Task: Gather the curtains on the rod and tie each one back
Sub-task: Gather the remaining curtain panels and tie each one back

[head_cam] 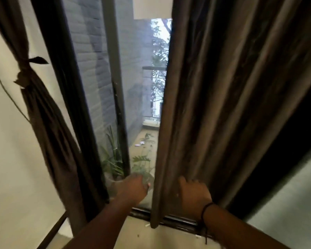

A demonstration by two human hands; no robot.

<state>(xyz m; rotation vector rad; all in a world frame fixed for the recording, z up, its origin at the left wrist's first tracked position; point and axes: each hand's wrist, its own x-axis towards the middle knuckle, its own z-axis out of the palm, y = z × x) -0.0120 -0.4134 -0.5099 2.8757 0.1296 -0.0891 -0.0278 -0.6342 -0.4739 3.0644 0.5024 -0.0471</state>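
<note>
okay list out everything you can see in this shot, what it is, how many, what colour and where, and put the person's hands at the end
tied curtain: one, dark brown, left, gathered and knotted with a tie
loose curtain: one, brown, right, hanging untied in folds
window frame: one, dark, centre, glass either side
wall: one, off-white, far left
cord: one, dark, hanging against the wall
plants: a few, green, outside below the glass
brick wall: one, grey, outside
railing: one, dark, outside, further back
wristband: one, black, right wrist
left hand: near the loose curtain's edge, fingers blurred
right hand: flat on the loose curtain's folds
</note>
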